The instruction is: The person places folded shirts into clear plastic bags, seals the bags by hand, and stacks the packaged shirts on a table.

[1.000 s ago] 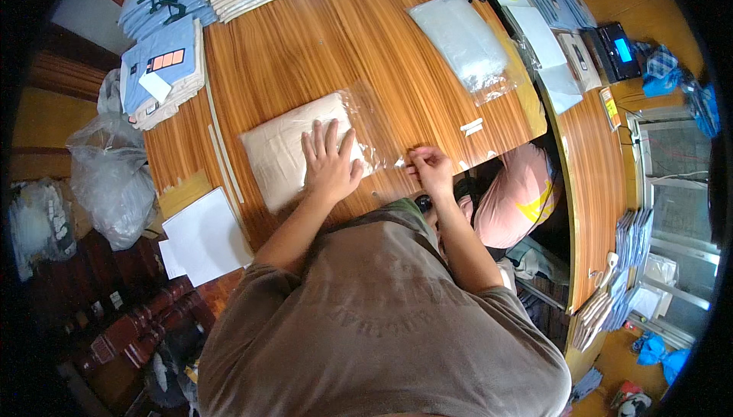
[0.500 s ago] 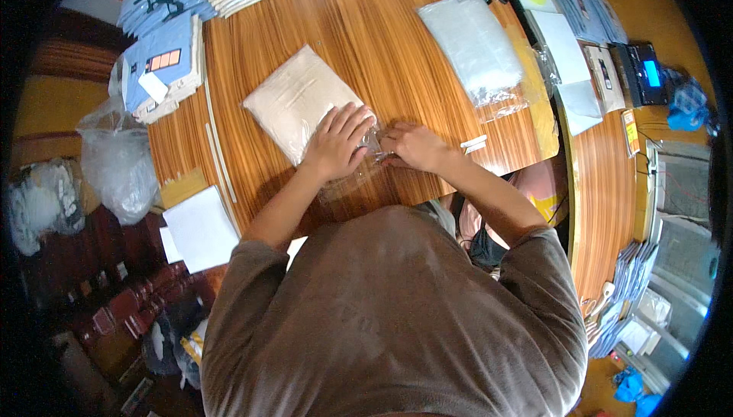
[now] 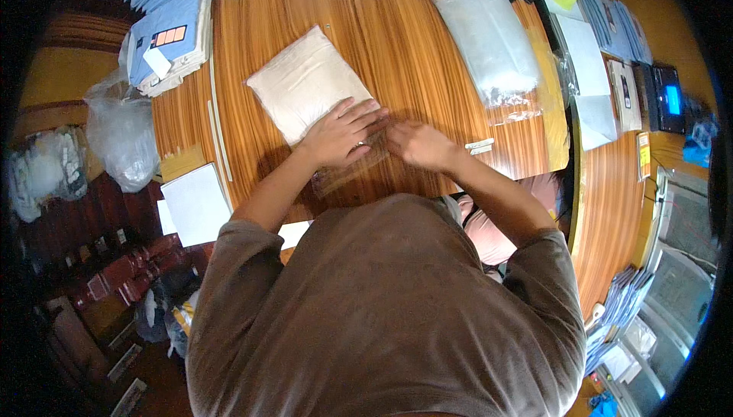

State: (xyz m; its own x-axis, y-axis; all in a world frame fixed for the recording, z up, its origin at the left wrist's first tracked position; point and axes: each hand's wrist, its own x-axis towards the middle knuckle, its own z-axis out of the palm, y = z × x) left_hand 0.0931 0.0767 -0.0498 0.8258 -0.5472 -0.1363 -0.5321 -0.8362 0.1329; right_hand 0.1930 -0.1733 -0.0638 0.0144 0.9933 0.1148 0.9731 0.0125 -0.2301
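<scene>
A beige folded cloth [image 3: 301, 81] lies tilted on the wooden table in front of me, inside a clear plastic bag [image 3: 353, 175]. The bag's loose open end spreads toward my body. My left hand [image 3: 343, 136] rests flat over the near corner of the packed cloth, fingers outstretched and pointing right. Close beside it, my right hand [image 3: 420, 144] is closed, with curled fingers at the right edge of the bag's loose end. The fingertips are partly hidden, but they appear to pinch the plastic.
A stack of clear bags [image 3: 489, 46] lies to the right. Folded blue and beige cloths [image 3: 172, 39] are piled at the left, with more along the far edge. White paper sheets [image 3: 197, 205] sit at the near left corner. A side table [image 3: 607, 218] stands at the right.
The whole view has shifted a little. My right hand's fingers have curled in more tightly at the bag's edge. My left hand remains flat on the packed cloth.
</scene>
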